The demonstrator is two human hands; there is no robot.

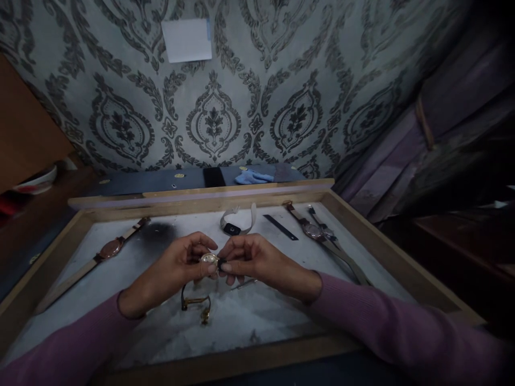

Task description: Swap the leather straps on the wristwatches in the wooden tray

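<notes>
A gold-rimmed wristwatch [209,259] with a light dial is pinched in my left hand [187,260], its thumb over the lower part of the dial. My right hand [255,262] grips a small dark piece at the watch's right edge, which looks like the end of its strap; the fingertips cover most of it. Below my left hand, a thin dark strap with a gold clasp [196,301] hangs or lies over the tray; whether it joins the watch is hidden. A slim metal tool [244,284] shows under my right hand.
A wooden-framed tray [225,351] surrounds the work. In it are a brown watch [110,249] at left, a smartwatch [232,229], a dark flat strip [280,227], and watches [313,230] at right. Behind the frame lies a blue cloth [253,177].
</notes>
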